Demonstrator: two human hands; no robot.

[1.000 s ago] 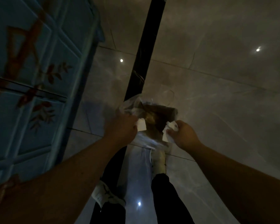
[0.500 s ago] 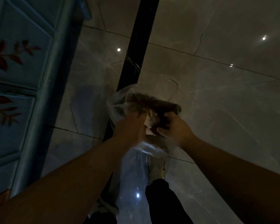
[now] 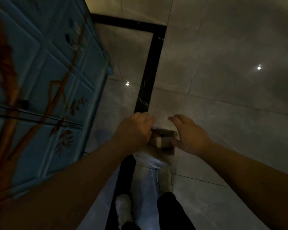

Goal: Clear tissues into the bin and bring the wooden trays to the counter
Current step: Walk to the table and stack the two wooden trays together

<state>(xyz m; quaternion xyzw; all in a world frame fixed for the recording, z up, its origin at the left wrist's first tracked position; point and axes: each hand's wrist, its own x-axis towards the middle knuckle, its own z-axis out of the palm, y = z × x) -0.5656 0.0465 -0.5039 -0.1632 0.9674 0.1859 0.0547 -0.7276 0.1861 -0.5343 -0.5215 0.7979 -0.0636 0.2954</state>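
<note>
The bin (image 3: pixel 165 136) is a small brown container lined with a clear plastic bag (image 3: pixel 148 161), low between my two hands on the floor. A white tissue (image 3: pixel 158 143) lies inside it among dark contents. My left hand (image 3: pixel 133 131) is curled at the bag's left rim and seems to grip the plastic. On the right side of the bin my right hand (image 3: pixel 189 133) hovers with fingers spread and nothing in it. No wooden tray is in view. The light is dim.
A blue painted cabinet (image 3: pixel 40 97) with branch patterns stands close on the left. A black strip (image 3: pixel 150 72) runs across the glossy grey tile floor (image 3: pixel 223 113). My white shoes (image 3: pixel 123 208) stand just behind the bin.
Both hands carried white tissues over the bag, then pushed them in. Now the right hand has come out with nothing in it and fingers spread; the view has tilted up.
</note>
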